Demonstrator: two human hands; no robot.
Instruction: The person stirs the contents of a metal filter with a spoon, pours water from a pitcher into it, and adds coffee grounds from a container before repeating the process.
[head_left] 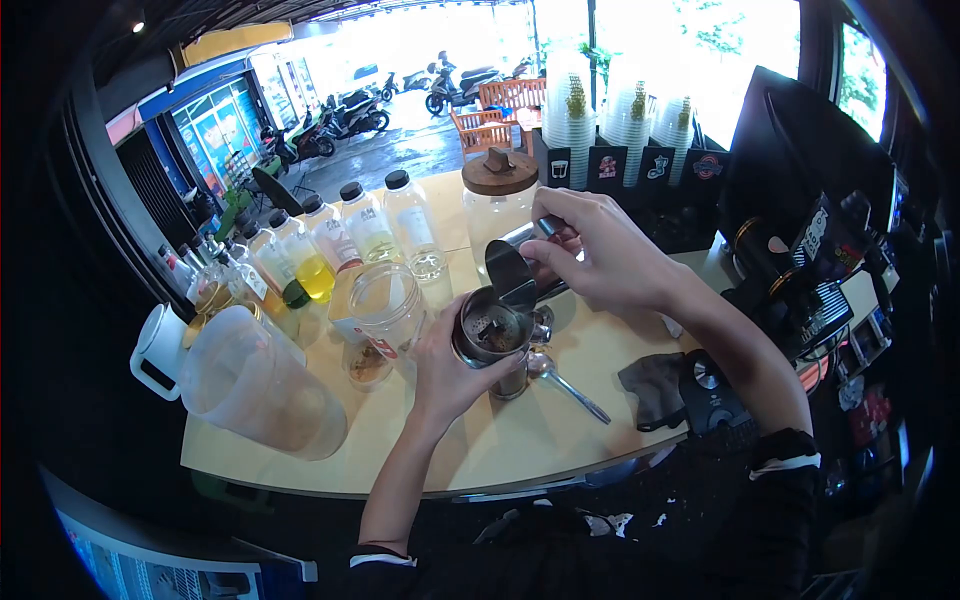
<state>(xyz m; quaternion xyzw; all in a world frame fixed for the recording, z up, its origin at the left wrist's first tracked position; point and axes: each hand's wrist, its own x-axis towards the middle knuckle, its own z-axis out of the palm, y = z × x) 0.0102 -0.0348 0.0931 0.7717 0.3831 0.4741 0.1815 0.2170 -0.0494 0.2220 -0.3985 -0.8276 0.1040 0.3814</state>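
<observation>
My left hand point(450, 362) is wrapped around an upright metal cylinder point(492, 328) with an open top. Inside it, dark bits and a dark bar across the middle show; it resembles a hand coffee grinder. My right hand point(600, 250) grips a small metal pitcher point(512, 272) by its handle. The pitcher is tilted, with its lip just over the cylinder's mouth; its contents are hidden. A metal spoon point(575, 388) lies right of the cylinder. Left of my left hand stand an open clear jar point(385, 295) and a small clear dish point(367, 366) with brown matter in it.
A large translucent jug point(255, 385) stands at the table's left edge, before several capped bottles point(365, 222). Behind my hands is a wooden-lidded glass jar point(500, 178). Stacked cups point(568, 110) line the back. A dark cloth point(653, 390) and a black device with a knob point(712, 390) lie at right.
</observation>
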